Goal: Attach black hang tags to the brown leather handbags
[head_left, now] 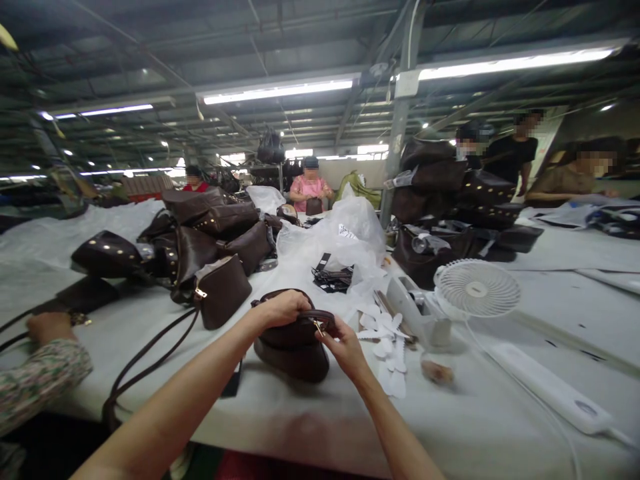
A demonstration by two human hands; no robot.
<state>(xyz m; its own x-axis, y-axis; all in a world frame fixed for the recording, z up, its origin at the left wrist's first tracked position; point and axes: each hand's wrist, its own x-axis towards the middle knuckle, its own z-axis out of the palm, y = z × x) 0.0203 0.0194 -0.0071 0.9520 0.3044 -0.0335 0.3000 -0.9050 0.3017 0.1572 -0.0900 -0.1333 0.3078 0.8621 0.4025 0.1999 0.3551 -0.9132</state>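
Note:
A small dark brown handbag (293, 360) stands on the white table right in front of me. My left hand (287, 308) is closed at the top of the bag, by its handle. On the other side, my right hand (341, 341) pinches a gold-coloured metal clasp (320, 327) at the handle's right end. The bag's opening lies mostly behind my left hand. Just left of it stands a brown pouch bag (225, 293) with a gold zip pull, its long strap (145, 360) hanging over the table's front edge.
Studded brown bags (200, 227) are heaped at left, others (440, 207) at right. Clear plastic (340, 233), black tags (333, 277) and white paper pieces (390, 347) lie ahead. A white fan (477, 288) and power strip (553, 387) sit right. A co-worker's hand (50, 327) is at left.

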